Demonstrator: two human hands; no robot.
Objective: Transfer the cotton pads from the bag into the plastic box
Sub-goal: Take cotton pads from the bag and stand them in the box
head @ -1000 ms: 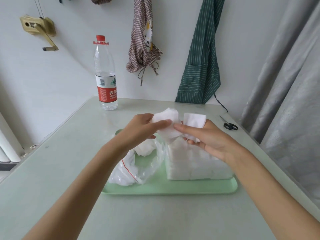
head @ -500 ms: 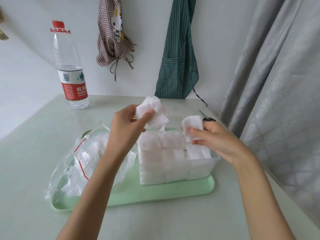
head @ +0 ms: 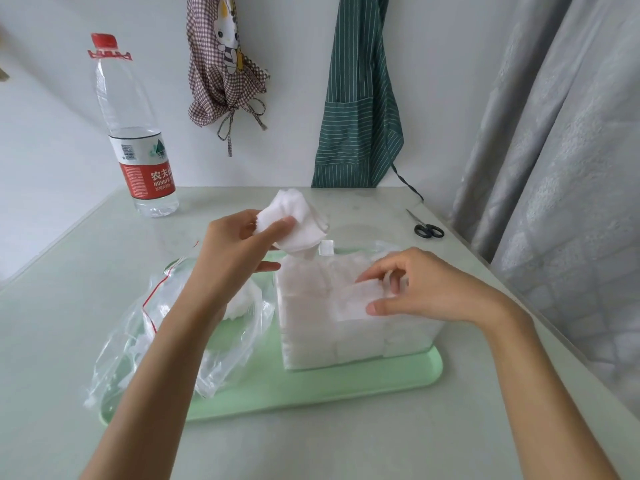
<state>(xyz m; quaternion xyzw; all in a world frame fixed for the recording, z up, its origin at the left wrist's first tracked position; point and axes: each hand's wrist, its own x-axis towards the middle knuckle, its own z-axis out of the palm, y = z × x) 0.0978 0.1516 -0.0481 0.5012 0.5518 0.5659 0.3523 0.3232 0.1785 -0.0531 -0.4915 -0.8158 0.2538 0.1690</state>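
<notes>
Lowering since before, right hand [head: 426, 289] pinches a cotton pad [head: 356, 299] onto the plastic box [head: 346, 341].

Soft, even daylight fills the frame; shadows under the arms are faint. The glossy surface [head: 346, 445] shows mild sheen. Wide-angle bending tilts the water bottle [head: 133, 133] at upper left.
</notes>
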